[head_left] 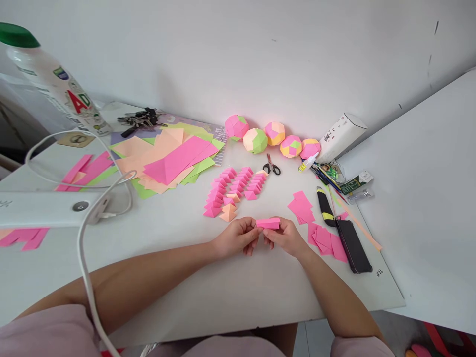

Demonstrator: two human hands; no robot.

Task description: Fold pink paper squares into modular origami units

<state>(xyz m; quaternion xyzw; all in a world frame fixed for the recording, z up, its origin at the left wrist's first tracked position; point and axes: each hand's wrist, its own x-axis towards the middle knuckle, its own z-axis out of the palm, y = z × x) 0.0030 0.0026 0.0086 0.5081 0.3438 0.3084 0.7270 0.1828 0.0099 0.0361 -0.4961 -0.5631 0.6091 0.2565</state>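
Between my two hands is a small folded piece of pink paper (268, 224), held just above the white table. My left hand (238, 237) pinches its left end, and my right hand (287, 236) grips the right end with the thumb along the lower edge. Just beyond my hands stand rows of folded pink paper units (218, 191), with a few peach ones (228, 213) among them. To the right of my right hand lie loose pink paper pieces (301, 207), with more pink pieces (324, 239) nearer to me.
Finished paper balls (255, 141) line the wall, with scissors (271, 166) before them. Coloured sheets (178, 158) and keys (143, 119) lie left. A white cable (82, 248) crosses my left arm from a white device (44, 208). A cutter (326, 207) and phone (353, 246) lie right.
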